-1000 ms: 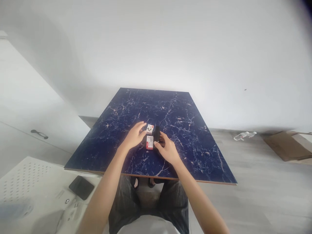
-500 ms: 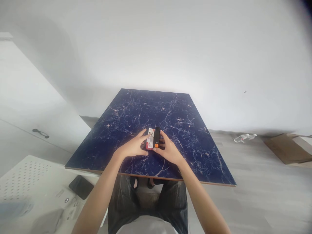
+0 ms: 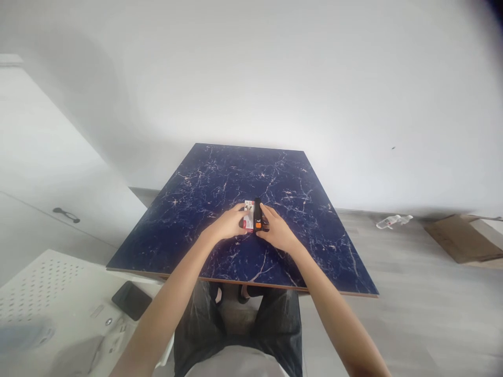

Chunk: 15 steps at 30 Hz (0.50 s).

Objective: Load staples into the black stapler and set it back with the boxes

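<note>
Beside the black tool (image 3: 258,210), just to its left, lay some small red-and-white packs (image 3: 249,222), maybe two in a row, all on the blue table (image 3: 243,173). The black tool had an orange bit (image 3: 258,225) at its near end. The left hand (image 3: 227,224) was left of the black tool, past the packs, with its thumb by their near end and its fingers by their far end. The right hand (image 3: 279,231) curved round the right side of the black tool in the same way. With a hand on each outer side, the things likely stayed straight and close. You could not tell if either hand squeezed tight or just rested there. Far down to the left of the black tool was a dark phone (image 3: 131,300), out of the hands' way. Far to its right, a clear bottle (image 3: 387,222) and brown cardboard (image 3: 458,238) were on the floor (image 3: 432,303).
</note>
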Each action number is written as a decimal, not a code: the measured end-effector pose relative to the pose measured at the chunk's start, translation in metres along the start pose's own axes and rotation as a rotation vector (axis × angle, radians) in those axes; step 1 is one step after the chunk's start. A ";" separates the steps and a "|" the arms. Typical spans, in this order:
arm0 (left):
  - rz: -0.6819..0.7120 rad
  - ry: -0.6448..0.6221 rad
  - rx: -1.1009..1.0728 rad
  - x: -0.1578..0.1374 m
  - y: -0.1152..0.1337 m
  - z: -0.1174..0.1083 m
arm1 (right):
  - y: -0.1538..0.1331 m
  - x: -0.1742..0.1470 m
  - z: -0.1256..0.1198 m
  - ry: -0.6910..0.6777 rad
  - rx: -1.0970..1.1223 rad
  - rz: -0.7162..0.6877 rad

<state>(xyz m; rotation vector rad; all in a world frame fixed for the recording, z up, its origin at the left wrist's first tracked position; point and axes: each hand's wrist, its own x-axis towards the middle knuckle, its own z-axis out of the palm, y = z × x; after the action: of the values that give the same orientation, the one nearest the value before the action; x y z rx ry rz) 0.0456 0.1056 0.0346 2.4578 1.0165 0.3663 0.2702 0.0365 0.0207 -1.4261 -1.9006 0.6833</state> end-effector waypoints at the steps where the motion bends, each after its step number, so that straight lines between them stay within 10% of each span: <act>1: 0.003 0.000 0.027 0.008 0.002 0.000 | 0.005 0.003 -0.004 0.013 -0.018 -0.005; 15: 0.152 -0.021 0.156 0.161 0.056 0.050 | 0.099 0.018 -0.100 0.178 -0.188 0.215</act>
<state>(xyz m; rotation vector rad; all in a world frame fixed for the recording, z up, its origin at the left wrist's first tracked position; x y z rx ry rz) 0.2106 0.1715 0.0311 2.6825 0.8820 0.3195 0.4041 0.0831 0.0158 -1.7673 -1.7255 0.4662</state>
